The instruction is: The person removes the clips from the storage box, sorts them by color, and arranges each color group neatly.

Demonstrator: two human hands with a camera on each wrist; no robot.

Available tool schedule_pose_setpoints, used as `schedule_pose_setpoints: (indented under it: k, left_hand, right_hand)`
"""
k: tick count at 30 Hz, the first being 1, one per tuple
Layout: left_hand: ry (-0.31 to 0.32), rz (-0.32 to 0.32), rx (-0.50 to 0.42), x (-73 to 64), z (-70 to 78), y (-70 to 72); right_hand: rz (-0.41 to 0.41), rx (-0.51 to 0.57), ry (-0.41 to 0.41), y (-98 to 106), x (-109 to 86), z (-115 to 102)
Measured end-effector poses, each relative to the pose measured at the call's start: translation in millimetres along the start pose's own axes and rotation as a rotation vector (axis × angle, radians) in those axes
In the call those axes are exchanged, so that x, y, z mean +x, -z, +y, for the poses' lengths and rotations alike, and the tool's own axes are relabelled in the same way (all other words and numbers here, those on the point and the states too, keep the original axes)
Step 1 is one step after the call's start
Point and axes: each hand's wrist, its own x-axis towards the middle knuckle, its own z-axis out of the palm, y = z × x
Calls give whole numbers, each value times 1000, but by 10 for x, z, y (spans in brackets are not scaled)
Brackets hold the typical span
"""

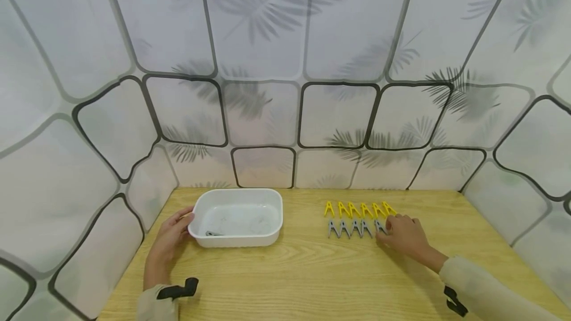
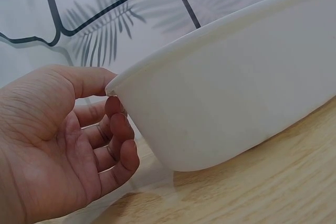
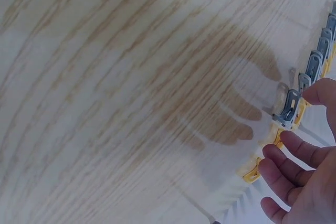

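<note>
A white plastic basin (image 1: 236, 241) stands on the left of the table. My left hand (image 1: 171, 232) holds its left rim, thumb over the edge and curled fingers (image 2: 123, 129) below the lip. One grey clothespin (image 1: 213, 234) lies inside the basin. To the right, yellow clothespins (image 1: 352, 209) form a back row, with grey clothespins (image 1: 355, 228) in a row before it. At the right end of the grey row, my right hand (image 1: 407, 236) has thumb and index finger at the last grey clothespin (image 3: 289, 107); its other fingers (image 3: 275, 169) are loosely bent.
The table (image 1: 285, 281) has a light wood-grain top. A patterned cloth (image 1: 263, 113) with dark outlines and leaf prints rises along the table's back and both sides. Wood surface lies between the basin and the clothespin rows. Black straps (image 1: 178, 289) circle both sleeves.
</note>
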Motion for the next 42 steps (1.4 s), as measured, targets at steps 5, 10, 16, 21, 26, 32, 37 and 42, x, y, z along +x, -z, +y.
schedule_pose_setpoints:
  k: [5,10,16,21,26,32,37,42]
  left_hand:
    - [-1,1,5,14,19,9]
    - [4,6,25,32,34,2]
    - [4,4,40,38,45,-19]
    - [-2,5,17,27,44,-15]
    - [-14,5,-8,34,57,9]
    - [-13,-5,-16,37,53,16]
    - [11,-9,-21,26,14,7]
    - [11,1,13,1,-30,7]
  right_hand:
    - [6,-6,14,39,34,-12]
    - [29,10,30,84,90,-18]
    - [60,1,58,187,188,-88]
    - [91,-24,92,313,320,-217]
    - [145,-57,169,438,496,-398]
    - [163,-37,245,672,708,-693]
    - [189,41,294,807,883,-938]
    - [215,67,383,891,1066,-1246]
